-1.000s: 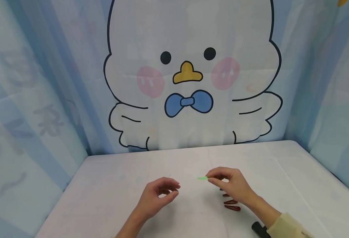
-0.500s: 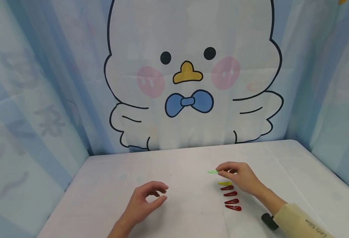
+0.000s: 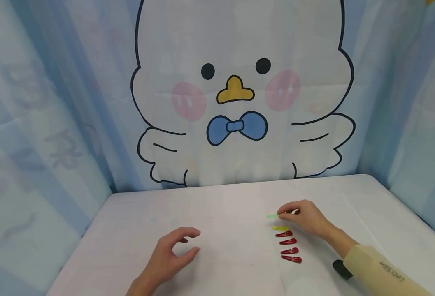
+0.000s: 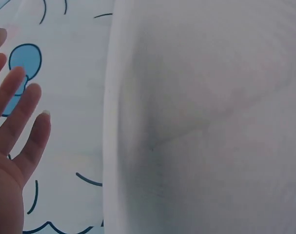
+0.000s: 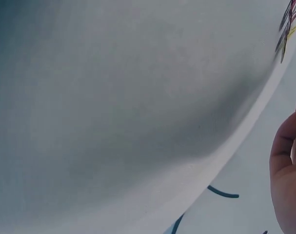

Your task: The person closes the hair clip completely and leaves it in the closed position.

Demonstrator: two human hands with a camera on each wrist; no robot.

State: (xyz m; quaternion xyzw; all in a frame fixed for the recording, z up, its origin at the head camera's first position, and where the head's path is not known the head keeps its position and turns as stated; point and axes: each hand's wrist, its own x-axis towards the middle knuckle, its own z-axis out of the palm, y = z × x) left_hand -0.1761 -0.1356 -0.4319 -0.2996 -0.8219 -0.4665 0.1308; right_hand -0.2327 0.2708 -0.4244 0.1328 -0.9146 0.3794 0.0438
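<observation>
A light green hair clip (image 3: 272,216) is pinched between the thumb and fingers of my right hand (image 3: 303,214), just beyond a column of clips. Nearest to it in that column lies a yellow hair clip (image 3: 280,228). Several dark red hair clips (image 3: 289,251) follow in a row toward me. My left hand (image 3: 170,253) hovers over the left part of the table, fingers loosely bent and holding nothing. In the left wrist view the left hand (image 4: 16,131) shows its fingers spread. The right wrist view catches only part of the right hand (image 5: 289,165); the green clip is out of sight there.
The white-covered table (image 3: 232,263) reaches back to a curtain (image 3: 239,160) printed with a cartoon chick. A black object (image 3: 341,269) lies by the right sleeve (image 3: 382,267), which partly hides it. More curtain hangs at both sides.
My right hand has carried the green hair clip rightward, past the yellow one, which came into view. The left hand has drawn back to the left and toward me.
</observation>
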